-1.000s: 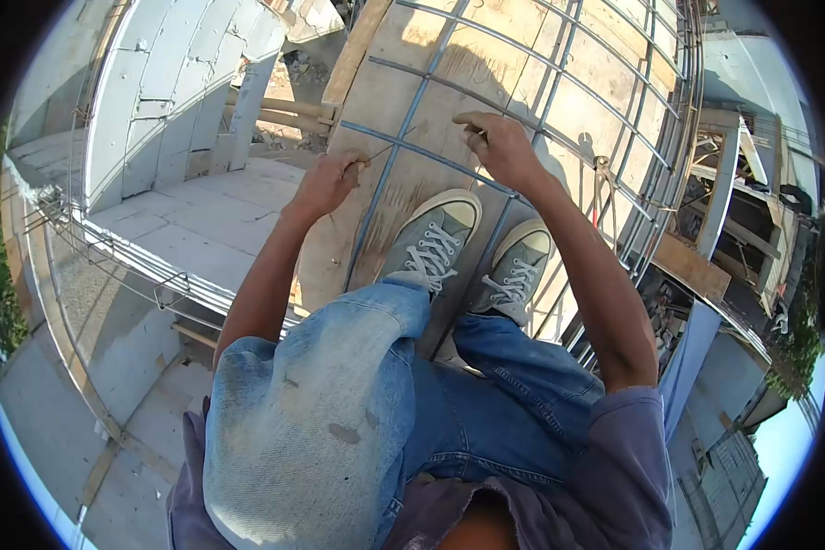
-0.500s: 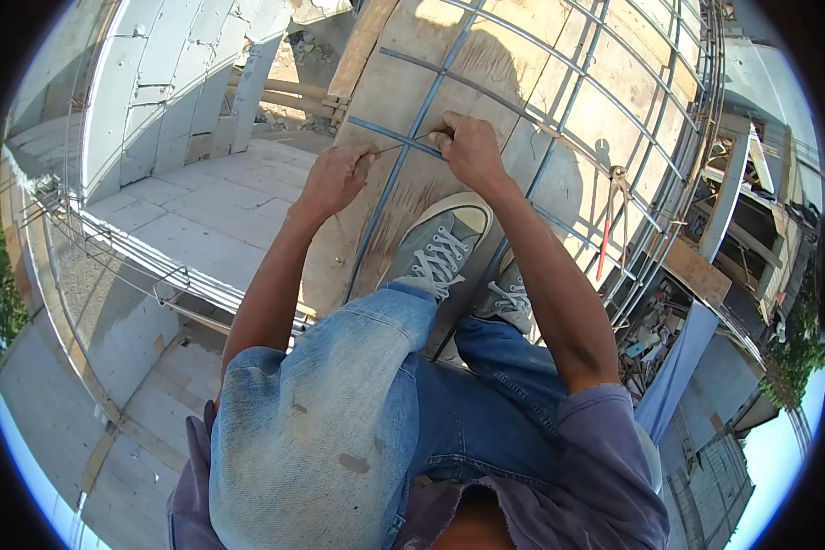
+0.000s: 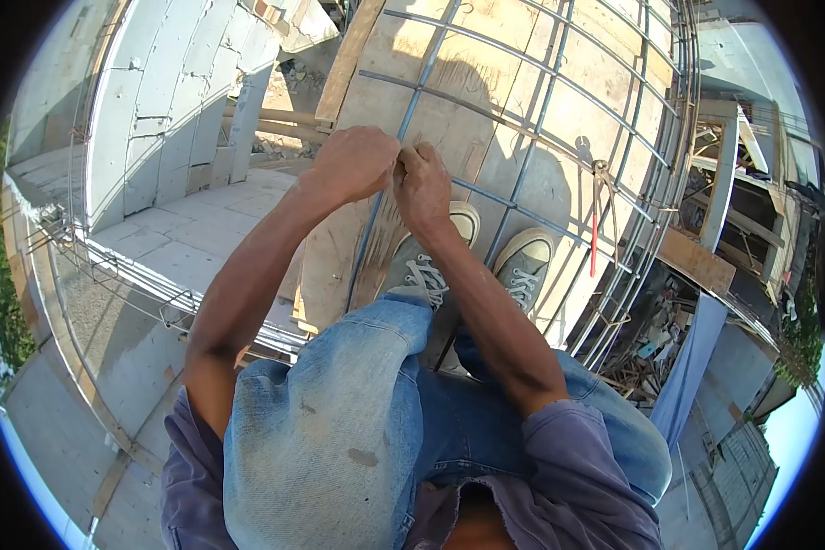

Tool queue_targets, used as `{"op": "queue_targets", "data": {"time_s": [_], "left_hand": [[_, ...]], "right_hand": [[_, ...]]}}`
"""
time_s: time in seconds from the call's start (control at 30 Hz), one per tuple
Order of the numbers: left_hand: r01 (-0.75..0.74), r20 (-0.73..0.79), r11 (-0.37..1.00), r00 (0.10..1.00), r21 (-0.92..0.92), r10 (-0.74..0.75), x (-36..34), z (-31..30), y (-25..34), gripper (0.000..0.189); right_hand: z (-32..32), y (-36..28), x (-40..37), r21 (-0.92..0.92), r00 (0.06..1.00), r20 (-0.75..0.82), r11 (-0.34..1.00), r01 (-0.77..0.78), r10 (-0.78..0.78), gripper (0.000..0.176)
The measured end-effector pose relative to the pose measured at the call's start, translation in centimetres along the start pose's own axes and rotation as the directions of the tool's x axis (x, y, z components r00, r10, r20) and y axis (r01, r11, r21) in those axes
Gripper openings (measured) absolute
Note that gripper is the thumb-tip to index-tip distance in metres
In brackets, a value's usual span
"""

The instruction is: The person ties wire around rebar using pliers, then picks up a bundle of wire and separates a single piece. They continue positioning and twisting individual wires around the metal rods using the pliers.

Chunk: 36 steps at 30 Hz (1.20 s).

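Note:
My left hand (image 3: pixel 356 163) and my right hand (image 3: pixel 422 183) meet at a crossing of the blue-grey steel bars (image 3: pixel 522 170). The fingers of both are curled closed and nearly touch. Half a second ago a thin wire stretched between them; now whatever they pinch is too small and hidden to make out. The bars form a grid over plywood boards (image 3: pixel 467 73). Red-handled pincers (image 3: pixel 597 215) hang or rest on a bar to the right of my hands.
Both grey shoes (image 3: pixel 525 261) stand on the boards among the bars. Bundled bars (image 3: pixel 674 165) run along the right edge, with rubble (image 3: pixel 655 344) below. A pale panel wall (image 3: pixel 160 92) and a wooden beam (image 3: pixel 348 60) are at the left.
My hands have come together from either side of the bar crossing. The wire between them is no longer visible. The view has shifted slightly, and my right shoe shows more fully.

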<state>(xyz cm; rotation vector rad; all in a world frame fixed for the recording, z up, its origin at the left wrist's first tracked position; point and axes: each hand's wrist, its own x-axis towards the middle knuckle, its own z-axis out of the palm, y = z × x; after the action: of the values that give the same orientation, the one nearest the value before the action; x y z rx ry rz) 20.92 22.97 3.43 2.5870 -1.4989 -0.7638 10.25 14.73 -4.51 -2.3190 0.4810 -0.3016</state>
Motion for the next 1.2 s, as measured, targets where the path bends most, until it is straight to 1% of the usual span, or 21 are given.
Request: {"op": "queue_targets", "data": {"time_s": [0.2, 0.3, 0.37, 0.43, 0.47, 0.5, 0.53, 0.57, 0.6, 0.63, 0.67, 0.7, 0.77, 0.87, 0.9, 0.97, 1.07, 1.1, 1.13, 1.17, 1.2], "left_hand": [[-0.135, 0.264, 0.987, 0.959, 0.089, 0.107, 4.8, -2.0, -0.7, 0.015], [-0.130, 0.414, 0.978, 0.909, 0.163, 0.052, 8.0, -2.3, 0.3, 0.017], [-0.307, 0.582, 0.893, 0.810, 0.329, 0.064, 10.7, -1.2, 1.4, 0.018], [-0.323, 0.497, 0.846, 0.864, 0.425, 0.080, 11.5, -0.8, 3.6, 0.020], [-0.320, 0.490, 0.845, 0.868, 0.428, 0.080, 13.1, 0.7, 4.6, 0.020], [-0.112, 0.463, 0.927, 0.884, 0.359, -0.072, 15.3, 3.1, 5.3, 0.018], [0.101, 0.448, 0.955, 0.866, 0.279, -0.223, 16.8, 4.5, 5.8, 0.017], [0.103, 0.440, 0.954, 0.870, 0.282, -0.224, 16.8, 5.0, 6.5, 0.017], [-0.016, 0.522, 0.918, 0.826, 0.397, -0.212, 16.1, 5.3, 7.4, 0.017], [-0.141, 0.597, 0.858, 0.772, 0.493, -0.217, 15.5, 5.4, 8.0, 0.018], [-0.128, 0.585, 0.856, 0.779, 0.501, -0.226, 15.2, 5.0, 8.3, 0.018], [-0.119, 0.592, 0.870, 0.776, 0.478, -0.220, 14.8, 4.7, 8.5, 0.018], [-0.142, 0.598, 0.893, 0.785, 0.428, -0.162, 13.9, 3.7, 8.4, 0.020], [-0.066, 0.555, 0.915, 0.812, 0.398, -0.182, 12.7, 1.6, 9.0, 0.021], [-0.070, 0.415, 0.952, 0.908, 0.299, -0.064, 12.7, 2.9, 8.2, 0.022], [-0.007, 0.385, 0.949, 0.915, 0.316, -0.122, 13.4, 2.5, 9.7, 0.022], [-0.075, 0.329, 0.950, 0.944, 0.304, -0.030, 14.1, 0.9, 10.6, 0.022], [-0.186, -0.060, 0.975, 0.979, 0.120, 0.195, 13.1, -0.3, 10.6, 0.015], [-0.359, -0.466, 0.933, 0.827, -0.006, 0.315, 12.0, -1.4, 10.5, 0.014], [-0.410, -0.593, 0.900, 0.765, -0.149, 0.250, 11.4, -2.2, 10.6, 0.013], [-0.410, -0.598, 0.900, 0.762, -0.151, 0.247, 10.3, -3.4, 10.7, 0.013]], "right_hand": [[0.9, 0.7, -1.2, 0.015, 0.976, -0.177, 0.991, 0.129, -0.125, 0.014], [0.0, 1.0, -1.1, -0.123, 0.976, -0.008, 0.969, 0.214, -0.217, 0.019], [-0.6, 1.3, -0.1, -0.268, 0.891, 0.124, 0.850, 0.454, -0.437, 0.018], [-0.5, 1.2, 0.8, -0.313, 0.832, 0.323, 0.779, 0.543, -0.451, 0.019], [-0.6, 1.2, 1.2, -0.342, 0.754, 0.500, 0.702, 0.624, -0.426, 0.020], [-0.4, 1.1, 1.5, -0.348, 0.753, 0.498, 0.697, 0.627, -0.430, 0.020], [-0.1, 0.8, 1.8, 0.046, 0.838, 0.349, 0.900, 0.433, -0.420, 0.017], [0.0, 0.6, 2.0, 0.468, 0.914, 0.229, 0.861, 0.198, -0.334, 0.014], [-0.4, 0.4, 2.4, 0.466, 0.912, 0.226, 0.860, 0.207, -0.342, 0.014], [-1.0, 0.2, 2.8, 0.044, 0.862, 0.202, 0.884, 0.466, -0.464, 0.016], [-1.3, 0.1, 3.4, -0.387, 0.786, 0.232, 0.688, 0.614, -0.573, 0.019], [-0.5, 0.8, 3.6, -0.387, 0.778, 0.227, 0.679, 0.624, -0.585, 0.019], [1.2, 2.2, 3.7, 0.055, 0.835, 0.238, 0.865, 0.499, -0.496, 0.022], [0.6, 1.8, 4.3, 0.063, 0.778, 0.353, 0.843, 0.534, -0.519, 0.019], [-0.4, 0.2, 4.8, 0.056, 0.776, 0.346, 0.837, 0.545, -0.528, 0.019], [-2.5, -2.7, 5.8, -0.356, 0.695, 0.692, 0.746, 0.563, -0.195, 0.015], [-3.4, -2.5, 5.6, -0.293, 0.804, 0.549, 0.849, 0.440, -0.227, 0.013], [-3.1, -2.2, 5.8, -0.300, 0.806, 0.543, 0.842, 0.448, -0.235, 0.013], [-2.4, -2.1, 5.8, -0.322, 0.835, 0.549, 0.913, 0.251, -0.036, 0.013], [-1.5, -1.5, 5.7, -0.344, 0.818, 0.551, 0.938, 0.042, 0.165, 0.014], [0.1, 0.4, 5.1, -0.348, 0.818, 0.552, 0.936, 0.047, 0.164, 0.014]]}}
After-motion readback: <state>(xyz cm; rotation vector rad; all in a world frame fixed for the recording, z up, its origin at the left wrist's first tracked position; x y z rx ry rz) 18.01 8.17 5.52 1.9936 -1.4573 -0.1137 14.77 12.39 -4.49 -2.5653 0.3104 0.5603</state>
